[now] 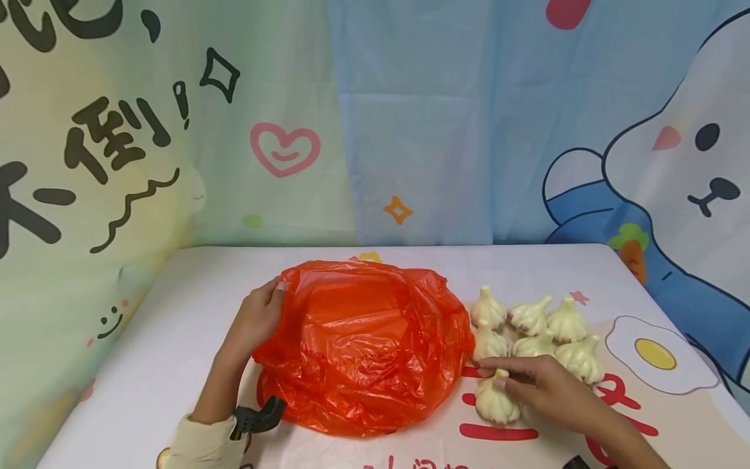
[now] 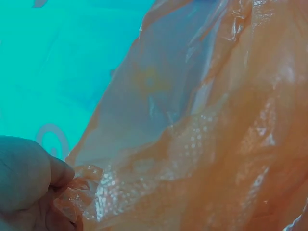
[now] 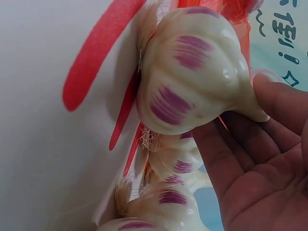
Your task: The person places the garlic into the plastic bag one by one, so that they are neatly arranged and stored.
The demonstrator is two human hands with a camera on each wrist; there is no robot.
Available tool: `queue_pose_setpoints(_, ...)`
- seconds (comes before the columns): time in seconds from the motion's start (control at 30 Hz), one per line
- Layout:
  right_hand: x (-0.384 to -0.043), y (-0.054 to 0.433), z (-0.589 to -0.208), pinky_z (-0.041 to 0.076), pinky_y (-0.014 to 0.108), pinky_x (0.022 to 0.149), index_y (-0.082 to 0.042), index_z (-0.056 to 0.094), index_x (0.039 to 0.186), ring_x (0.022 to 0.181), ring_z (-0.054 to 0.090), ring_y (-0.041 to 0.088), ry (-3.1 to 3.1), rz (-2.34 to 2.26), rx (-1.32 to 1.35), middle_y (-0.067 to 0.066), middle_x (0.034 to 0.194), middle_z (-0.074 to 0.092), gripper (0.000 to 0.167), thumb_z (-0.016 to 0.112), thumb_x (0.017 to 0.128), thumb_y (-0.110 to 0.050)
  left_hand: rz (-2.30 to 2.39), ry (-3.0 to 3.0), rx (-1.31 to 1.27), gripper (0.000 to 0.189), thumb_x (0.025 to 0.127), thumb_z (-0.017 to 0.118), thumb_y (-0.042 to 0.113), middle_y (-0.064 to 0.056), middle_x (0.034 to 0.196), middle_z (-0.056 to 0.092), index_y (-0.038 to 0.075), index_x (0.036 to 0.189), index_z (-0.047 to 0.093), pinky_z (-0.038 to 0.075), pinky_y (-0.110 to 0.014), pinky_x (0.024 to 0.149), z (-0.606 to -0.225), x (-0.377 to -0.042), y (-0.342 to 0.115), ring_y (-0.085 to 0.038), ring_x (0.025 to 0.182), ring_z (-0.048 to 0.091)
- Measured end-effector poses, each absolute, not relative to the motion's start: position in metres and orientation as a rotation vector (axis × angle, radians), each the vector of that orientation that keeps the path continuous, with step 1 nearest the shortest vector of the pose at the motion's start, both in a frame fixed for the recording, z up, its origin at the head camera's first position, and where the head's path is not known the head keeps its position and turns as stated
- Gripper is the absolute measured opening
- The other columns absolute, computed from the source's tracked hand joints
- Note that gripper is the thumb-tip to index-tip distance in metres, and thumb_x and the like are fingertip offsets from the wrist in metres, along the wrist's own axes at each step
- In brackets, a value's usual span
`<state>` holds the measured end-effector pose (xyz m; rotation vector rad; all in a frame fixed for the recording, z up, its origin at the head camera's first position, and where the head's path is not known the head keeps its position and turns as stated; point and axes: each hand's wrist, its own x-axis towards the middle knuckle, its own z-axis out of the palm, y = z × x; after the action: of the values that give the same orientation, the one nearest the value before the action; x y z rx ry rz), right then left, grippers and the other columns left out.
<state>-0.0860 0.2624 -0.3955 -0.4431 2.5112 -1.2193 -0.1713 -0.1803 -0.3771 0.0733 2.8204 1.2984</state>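
Note:
A translucent red plastic bag lies puffed and crumpled on the table, its wide mouth facing up. My left hand pinches the bag's upper left edge between thumb and fingers; the left wrist view shows the gathered film at the fingertips. To the right of the bag, my right hand holds a garlic bulb by its stem, thumb on one side and fingers behind. Up close, that bulb is glossy cream with purple streaks and root hairs. Whether its base touches the table is unclear.
Several more garlic bulbs cluster behind the right hand, the nearest against the bag's right side. A printed white cloth with a fried egg picture covers the table. A patterned curtain hangs behind it.

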Motion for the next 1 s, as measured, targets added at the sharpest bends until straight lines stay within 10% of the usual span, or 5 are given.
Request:
queue_pose_setpoints(0.43, -0.087, 0.258, -0.385, 0.053, 0.022, 0.069, -0.012, 0.067, 0.126, 0.092, 0.063, 0.011, 2.566, -1.253, -0.481, -0.006, 0.107, 0.071, 0.036, 0.069, 0.091, -0.02, 1.317, 2.847, 0.076, 0.045, 0.107, 0.031, 0.03, -0.012, 0.08, 0.054, -0.002, 0.12, 0.061, 0.045, -0.035, 0.067, -0.376, -0.172, -0.181, -0.026, 0.077, 0.052)
queue_pose_setpoints(1.0, -0.11, 0.223, -0.361, 0.054, 0.024, 0.069, -0.008, 0.065, 0.127, 0.092, 0.064, 0.012, 2.734, -1.49, -0.653, -0.003, 0.108, 0.071, 0.033, 0.065, 0.094, -0.015, 1.348, 2.807, 0.092, 0.044, 0.107, 0.032, 0.029, -0.011, 0.079, 0.054, -0.002, 0.114, 0.062, 0.045, -0.034, 0.066, -0.371, -0.17, -0.18, -0.025, 0.074, 0.052)
